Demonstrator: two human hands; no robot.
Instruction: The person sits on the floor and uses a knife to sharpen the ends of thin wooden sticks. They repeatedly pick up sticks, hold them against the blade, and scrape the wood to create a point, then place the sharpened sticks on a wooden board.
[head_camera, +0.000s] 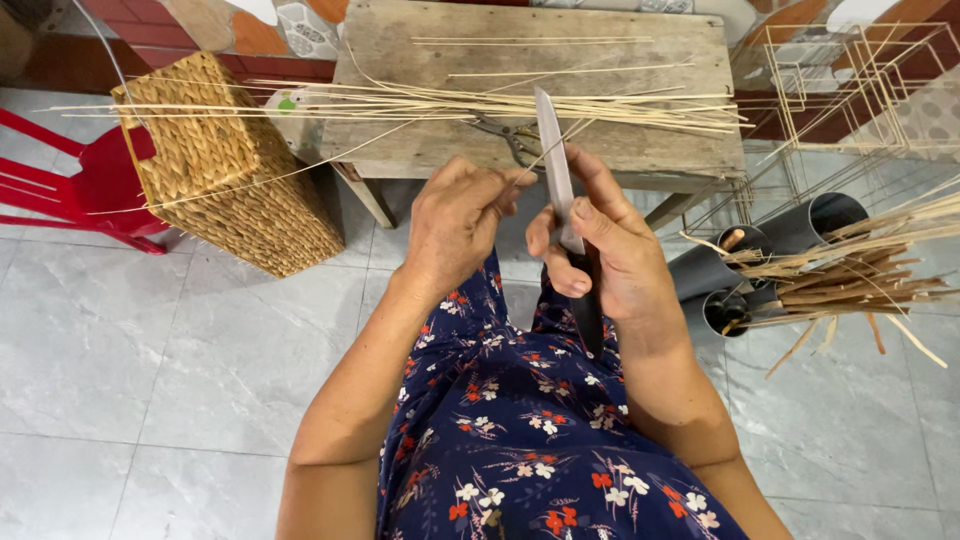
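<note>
— Grip, right side?
— Right hand (610, 255) wrapped tight on dark handle of long knife (553, 165); thumb laid along flat of blade, blade pointing up and away, tip over front edge of wooden bench (680, 60).

— Left?
— Left hand (455, 225) pinched shut, fingertips (515, 180) together on thin bamboo sliver (545, 150). Sliver meeting blade just past fingertips, then running on up toward right. Touching or merely crossing the edge: cannot tell at this size.

— Position of both?
— Held close together above lap, over navy floral dress (510, 430), just short of bench.

— On the bench?
— Bundle of long pale bamboo strips (450, 100) lying crosswise, ends overhanging both sides. Few loose strips farther back. Pair of scissors (505, 135) under the bundle, near knife tip, partly hidden.

— To the left?
— Woven basket (225, 170), tipped on its side against bench leg. Red plastic chair (90, 190) beyond it, at frame edge.

— To the right?
— Dark grey tubes (800, 225) lying on floor, open mouths toward camera, sticks inside. Heap of brownish bamboo offcuts (850, 270) across them. Thin-stick frame structures (850, 90) behind, near wall.

— Floor?
— Grey tiled floor (150, 350).
</note>
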